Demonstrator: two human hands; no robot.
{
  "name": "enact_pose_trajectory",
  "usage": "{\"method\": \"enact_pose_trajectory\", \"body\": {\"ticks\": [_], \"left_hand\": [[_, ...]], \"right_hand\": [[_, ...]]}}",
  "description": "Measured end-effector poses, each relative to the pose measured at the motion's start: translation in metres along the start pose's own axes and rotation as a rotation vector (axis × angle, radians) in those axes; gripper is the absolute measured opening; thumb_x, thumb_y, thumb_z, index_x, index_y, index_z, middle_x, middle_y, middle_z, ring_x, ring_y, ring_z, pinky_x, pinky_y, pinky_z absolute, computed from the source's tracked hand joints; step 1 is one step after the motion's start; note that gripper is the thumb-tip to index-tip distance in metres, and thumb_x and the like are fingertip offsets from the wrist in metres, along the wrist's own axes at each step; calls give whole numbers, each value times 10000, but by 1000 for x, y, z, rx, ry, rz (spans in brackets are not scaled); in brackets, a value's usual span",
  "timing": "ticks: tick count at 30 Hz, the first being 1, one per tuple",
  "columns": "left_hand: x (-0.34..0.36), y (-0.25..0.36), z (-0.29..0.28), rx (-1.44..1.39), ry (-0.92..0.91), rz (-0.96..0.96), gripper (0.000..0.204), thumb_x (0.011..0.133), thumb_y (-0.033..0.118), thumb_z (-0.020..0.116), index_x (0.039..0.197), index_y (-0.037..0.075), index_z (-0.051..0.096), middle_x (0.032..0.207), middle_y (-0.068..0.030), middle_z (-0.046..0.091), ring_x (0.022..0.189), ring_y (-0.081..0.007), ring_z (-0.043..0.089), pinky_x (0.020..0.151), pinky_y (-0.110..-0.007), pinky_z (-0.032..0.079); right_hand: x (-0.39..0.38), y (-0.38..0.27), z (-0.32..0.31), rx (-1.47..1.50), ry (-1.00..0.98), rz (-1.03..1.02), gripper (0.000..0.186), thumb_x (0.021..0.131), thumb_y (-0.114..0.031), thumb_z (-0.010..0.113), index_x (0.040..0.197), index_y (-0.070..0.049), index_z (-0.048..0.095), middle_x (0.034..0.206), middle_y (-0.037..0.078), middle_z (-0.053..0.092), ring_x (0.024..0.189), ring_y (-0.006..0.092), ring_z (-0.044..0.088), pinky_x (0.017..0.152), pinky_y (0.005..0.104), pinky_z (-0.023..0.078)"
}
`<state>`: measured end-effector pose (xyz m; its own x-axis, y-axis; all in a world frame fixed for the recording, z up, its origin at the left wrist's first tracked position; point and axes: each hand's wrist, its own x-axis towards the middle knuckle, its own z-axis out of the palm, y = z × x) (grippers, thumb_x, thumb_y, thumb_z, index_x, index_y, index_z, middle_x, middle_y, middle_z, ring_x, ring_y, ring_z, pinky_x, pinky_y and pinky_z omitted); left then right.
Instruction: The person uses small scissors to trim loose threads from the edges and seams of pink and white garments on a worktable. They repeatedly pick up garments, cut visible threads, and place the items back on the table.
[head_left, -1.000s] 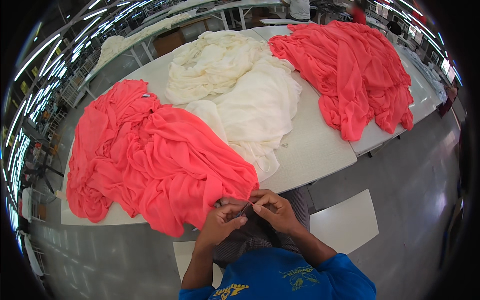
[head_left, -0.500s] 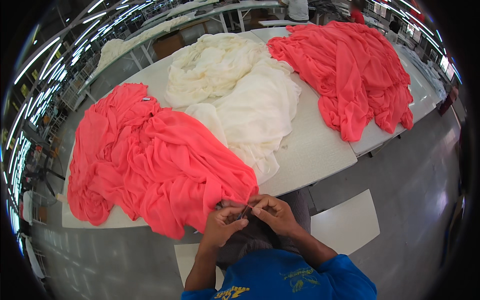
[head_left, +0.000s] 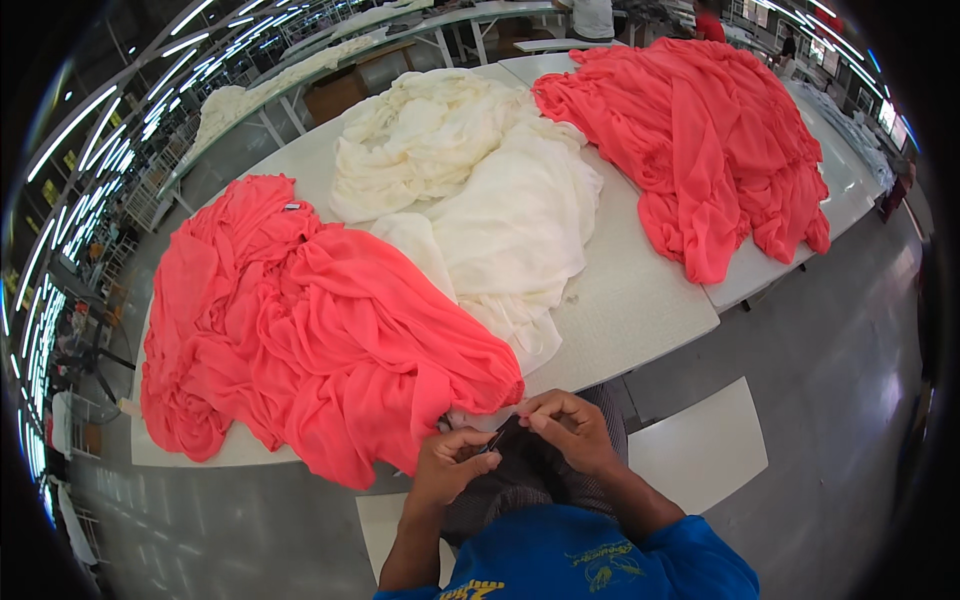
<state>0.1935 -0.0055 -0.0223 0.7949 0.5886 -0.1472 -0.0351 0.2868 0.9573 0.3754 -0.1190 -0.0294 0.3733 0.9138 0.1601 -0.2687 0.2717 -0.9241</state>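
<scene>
Holding a dark tool in the left grip, with the right grip pinched closed, can't tell on what. Could snag the pink cloth, draped off the counter alongside, with one tool slip.

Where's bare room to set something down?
Bare tabletop lies between the white cloth and right coral pile, to the front edge; the pale board right of the right hand looks bare. Crowded: left, where another coral pile overhangs the edge.
</scene>
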Motion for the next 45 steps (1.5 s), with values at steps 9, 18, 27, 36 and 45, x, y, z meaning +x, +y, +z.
{"method": "enact_pose_trajectory", "body": {"ticks": [9, 18, 27, 36, 45], "left_hand": [[-3, 13, 16, 531, 309, 420, 285, 714, -19, 766, 955, 12, 618, 773, -18, 547, 657, -68, 515, 567, -204, 396], [19, 2, 25, 990, 441, 733, 228, 692, -56, 740, 872, 14, 621, 786, -101, 597, 646, -240, 603, 556, -296, 471], [7, -7, 21, 723, 468, 585, 145, 751, -44, 708, 825, 13, 597, 725, -77, 596, 609, -124, 550, 550, -244, 437], [1, -4, 29, 692, 512, 438, 109, 790, 15, 704, 859, -6, 623, 722, -53, 612, 618, -78, 519, 572, -237, 433], [9, -3, 31, 682, 344, 491, 74, 781, 0, 690, 810, -1, 622, 679, -36, 549, 585, -82, 479, 542, -228, 396]], "right_hand": [[-20, -35, -80, -1305, 650, -277, 316, 810, 13, 642, 1116, 5, 562, 999, 118, 621, 860, 180, 607, 764, 278, 498], [-12, -20, -2, -747, 51, -222, 296, 815, -3, 648, 1109, -31, 617, 1107, 108, 624, 847, 217, 649, 720, 294, 527], [28, -3, 24, -953, -131, -336, 340, 836, -38, 603, 1173, -27, 569, 1125, 157, 605, 951, 351, 620, 790, 370, 526], [22, 10, 22, -857, 16, -311, 311, 819, 1, 636, 1127, -11, 593, 1046, 179, 628, 955, 337, 629, 808, 353, 518], [16, 8, 25, -771, 66, -321, 328, 816, 12, 622, 1141, -6, 581, 1051, 201, 622, 946, 348, 634, 783, 367, 527]]}}
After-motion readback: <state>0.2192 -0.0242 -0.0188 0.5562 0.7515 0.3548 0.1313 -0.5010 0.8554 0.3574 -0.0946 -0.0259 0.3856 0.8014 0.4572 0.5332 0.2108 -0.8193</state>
